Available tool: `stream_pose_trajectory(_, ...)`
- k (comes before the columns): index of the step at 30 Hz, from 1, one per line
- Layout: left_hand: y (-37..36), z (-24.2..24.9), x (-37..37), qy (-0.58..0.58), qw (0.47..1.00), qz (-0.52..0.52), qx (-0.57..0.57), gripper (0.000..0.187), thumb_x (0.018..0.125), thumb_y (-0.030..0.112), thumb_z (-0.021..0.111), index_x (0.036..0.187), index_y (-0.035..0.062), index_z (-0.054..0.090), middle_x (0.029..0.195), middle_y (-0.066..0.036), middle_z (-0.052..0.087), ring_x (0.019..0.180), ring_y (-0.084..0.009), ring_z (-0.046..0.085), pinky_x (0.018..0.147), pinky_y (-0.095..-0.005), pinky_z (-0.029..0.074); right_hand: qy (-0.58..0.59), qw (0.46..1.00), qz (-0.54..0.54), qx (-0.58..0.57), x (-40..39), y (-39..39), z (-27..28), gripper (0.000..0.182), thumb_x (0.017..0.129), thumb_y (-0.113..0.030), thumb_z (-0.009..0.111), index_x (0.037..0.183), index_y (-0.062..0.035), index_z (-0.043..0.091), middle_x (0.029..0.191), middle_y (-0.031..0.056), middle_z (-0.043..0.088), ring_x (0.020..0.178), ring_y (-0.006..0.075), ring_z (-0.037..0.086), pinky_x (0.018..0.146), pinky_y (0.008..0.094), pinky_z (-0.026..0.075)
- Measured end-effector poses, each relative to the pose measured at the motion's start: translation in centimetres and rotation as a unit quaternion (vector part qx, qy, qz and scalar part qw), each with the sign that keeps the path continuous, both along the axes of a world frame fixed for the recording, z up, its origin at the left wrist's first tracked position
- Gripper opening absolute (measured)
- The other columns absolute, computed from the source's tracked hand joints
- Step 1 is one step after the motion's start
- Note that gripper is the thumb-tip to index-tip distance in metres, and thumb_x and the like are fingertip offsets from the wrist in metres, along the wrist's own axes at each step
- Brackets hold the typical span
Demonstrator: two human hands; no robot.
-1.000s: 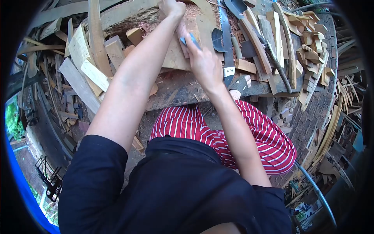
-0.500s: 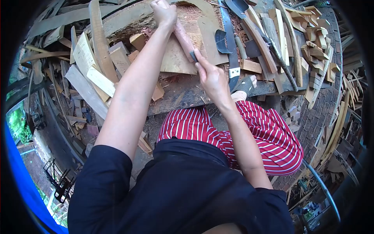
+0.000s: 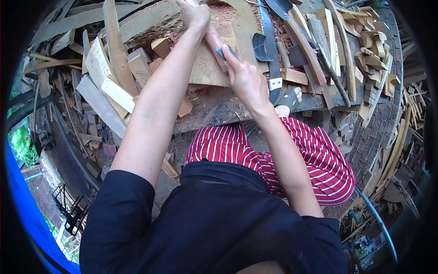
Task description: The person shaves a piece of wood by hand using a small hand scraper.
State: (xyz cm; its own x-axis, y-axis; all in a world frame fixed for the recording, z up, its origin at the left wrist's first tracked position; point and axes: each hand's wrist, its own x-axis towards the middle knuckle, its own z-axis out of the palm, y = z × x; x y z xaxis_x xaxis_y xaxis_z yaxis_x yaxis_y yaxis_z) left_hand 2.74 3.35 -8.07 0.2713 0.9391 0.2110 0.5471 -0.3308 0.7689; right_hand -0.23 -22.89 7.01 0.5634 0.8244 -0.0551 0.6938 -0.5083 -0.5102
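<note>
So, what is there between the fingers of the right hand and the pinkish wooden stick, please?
In the head view, a small blue-grey piece, possibly sandpaper, lies between the right hand's fingers and the pinkish wooden stick.

Brick-like paving [image 3: 358, 146] runs down the right of my feed; far left, I see a blue sheet [image 3: 25, 210] and, beside it, daylit greenery [image 3: 23, 146].

The person's left arm [image 3: 155, 109] reaches forward, nearly straight from where I stand, its left hand [image 3: 195, 16] curled tight. The right arm [image 3: 287, 155] angles inward — the right hand [image 3: 247, 82] sits nearer the body, index finger stretched forward.
</note>
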Motion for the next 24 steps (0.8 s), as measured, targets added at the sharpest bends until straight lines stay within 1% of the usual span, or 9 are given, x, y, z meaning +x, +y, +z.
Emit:
stream_pose_trajectory(2, -0.3, 1.1, 0.2, 0.022, 1.0, 0.016, -0.012, 0.045, 0.081, 0.012, 0.06, 0.122, -0.0027, 0.049, 0.115, -0.026, 0.06, 0.107, -0.0419, 0.059, 0.093, -0.0453, 0.048, -0.001, 1.0, 0.007, -0.029, -0.6, -2.2, 0.8, 0.044, 0.1, -0.028, 0.056, 0.144, -0.0292, 0.054, 0.08, 0.0237, 0.067, 0.07, 0.0435, 0.07, 0.061, 0.0537, 0.057)
stream_pose_trajectory(4, -0.2, 0.1, 0.3, 0.02, 0.998, 0.022, 0.062, 0.042, 0.08, 0.011, 0.06, 0.119, -0.003, 0.052, 0.115, -0.026, 0.06, 0.108, -0.042, 0.059, 0.095, -0.0463, 0.047, 0.003, 0.998, 0.008, -0.063, -1.1, -3.1, 1.1, 0.044, 0.1, -0.029, 0.056, 0.144, -0.0287, 0.054, 0.081, 0.024, 0.067, 0.07, 0.0435, 0.07, 0.062, 0.0534, 0.057)
stream_pose_trajectory(7, 0.2, 0.4, 0.1, 0.071, 0.997, -0.04, 0.016, 0.041, 0.079, 0.011, 0.06, 0.117, -0.0039, 0.054, 0.116, -0.026, 0.06, 0.109, -0.042, 0.059, 0.097, -0.0467, 0.046, 0.005, 0.999, -0.007, -0.035, -1.0, -3.3, 1.1, 0.043, 0.1, -0.027, 0.057, 0.143, -0.0265, 0.056, 0.082, 0.0252, 0.067, 0.071, 0.0437, 0.069, 0.063, 0.0537, 0.056)
stream_pose_trajectory(11, -0.2, -0.3, 0.4, 0.026, 1.0, 0.004, 0.011, 0.042, 0.079, 0.012, 0.06, 0.117, -0.0044, 0.056, 0.117, -0.027, 0.061, 0.111, -0.0423, 0.058, 0.098, -0.046, 0.046, 0.058, 0.997, -0.03, 0.042, -1.2, -3.4, -0.4, 0.042, 0.1, -0.027, 0.057, 0.142, -0.0263, 0.057, 0.081, 0.0258, 0.068, 0.072, 0.0433, 0.07, 0.063, 0.0538, 0.056)
stream_pose_trajectory(13, 1.2, -1.6, 0.3, 0.068, 0.992, -0.038, 0.095, 0.043, 0.08, 0.013, 0.06, 0.119, -0.0041, 0.055, 0.117, -0.027, 0.062, 0.112, -0.042, 0.058, 0.099, -0.0453, 0.046, 0.064, 0.997, -0.028, 0.045, -1.1, -2.7, -1.2, 0.042, 0.1, -0.028, 0.057, 0.142, -0.026, 0.056, 0.079, 0.0254, 0.069, 0.072, 0.0429, 0.07, 0.063, 0.0531, 0.057)
stream_pose_trajectory(17, 0.7, 0.0, 0.6, 0.058, 0.998, -0.027, 0.026, 0.041, 0.081, 0.013, 0.059, 0.118, -0.0033, 0.056, 0.117, -0.026, 0.062, 0.112, -0.0419, 0.058, 0.099, -0.0453, 0.046, -0.004, 1.0, 0.0, 0.015, 0.5, 1.5, -0.9, 0.043, 0.1, -0.029, 0.057, 0.142, -0.027, 0.055, 0.077, 0.024, 0.069, 0.069, 0.0419, 0.07, 0.062, 0.0525, 0.058)
stream_pose_trajectory(22, 1.4, -2.1, 0.9, 0.029, 0.999, -0.016, 0.043, 0.042, 0.083, 0.014, 0.057, 0.122, -0.0012, 0.054, 0.118, -0.024, 0.062, 0.112, -0.0398, 0.059, 0.098, -0.0438, 0.047, -0.003, 0.999, 0.0, -0.032, -1.0, -3.0, 0.2, 0.038, 0.101, -0.03, 0.054, 0.139, -0.0255, 0.058, 0.081, 0.0251, 0.069, 0.068, 0.0428, 0.07, 0.062, 0.0528, 0.058)
stream_pose_trajectory(23, 2.1, -3.3, 1.1, 0.034, 0.989, -0.029, 0.141, 0.045, 0.083, 0.014, 0.057, 0.125, -0.0014, 0.051, 0.118, -0.023, 0.062, 0.111, -0.0392, 0.059, 0.097, -0.0438, 0.047, 0.01, 1.0, 0.0, -0.004, -0.4, -2.0, -0.1, 0.039, 0.101, -0.029, 0.055, 0.139, -0.0254, 0.057, 0.082, 0.0255, 0.069, 0.068, 0.0439, 0.069, 0.062, 0.0532, 0.057)
stream_pose_trajectory(24, 2.6, -4.6, 1.3, 0.034, 0.989, -0.029, 0.14, 0.045, 0.083, 0.014, 0.057, 0.125, -0.0014, 0.051, 0.118, -0.023, 0.062, 0.111, -0.0392, 0.059, 0.097, -0.0438, 0.047, 0.025, 0.999, 0.001, 0.021, 0.0, -1.0, -0.4, 0.04, 0.101, -0.028, 0.055, 0.14, -0.0252, 0.057, 0.083, 0.026, 0.069, 0.069, 0.045, 0.069, 0.062, 0.0536, 0.057)
